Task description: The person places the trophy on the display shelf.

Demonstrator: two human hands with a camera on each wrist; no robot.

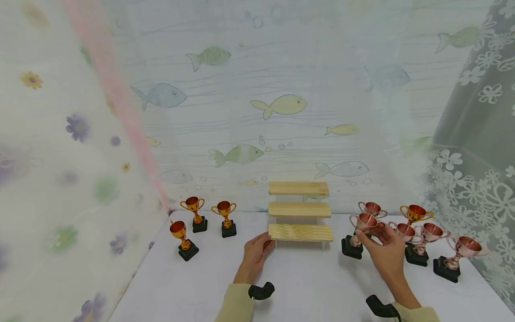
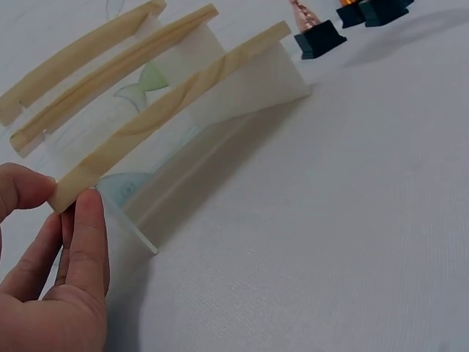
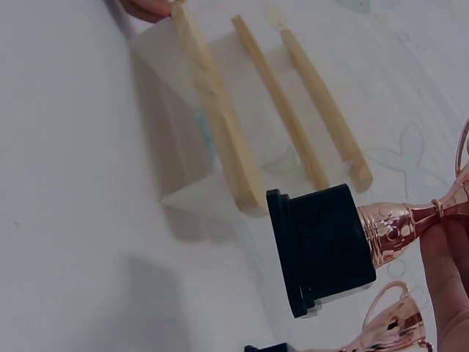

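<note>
My left hand [image 1: 255, 255] pinches the left end of the lowest plank of a three-step wooden display stand [image 1: 300, 232]. In the left wrist view, the thumb lies against the plank's end and the fingers are underneath it. My right hand [image 1: 387, 252] grips a rose-gold trophy cup [image 3: 396, 229] by its stem and cup. Its black base [image 3: 322, 249] points toward the stand in the right wrist view and appears raised off the table. Another rose-gold trophy [image 3: 392, 328] stands close by the held one.
Three gold trophies [image 1: 227, 219] stand left of the stand. At the right are several rose-gold trophies [image 1: 462, 252] and a gold one [image 1: 414, 213], partly overlapping. A white cloth covers the table [image 1: 306, 281]. A fish-patterned curtain [image 1: 281, 147] hangs behind.
</note>
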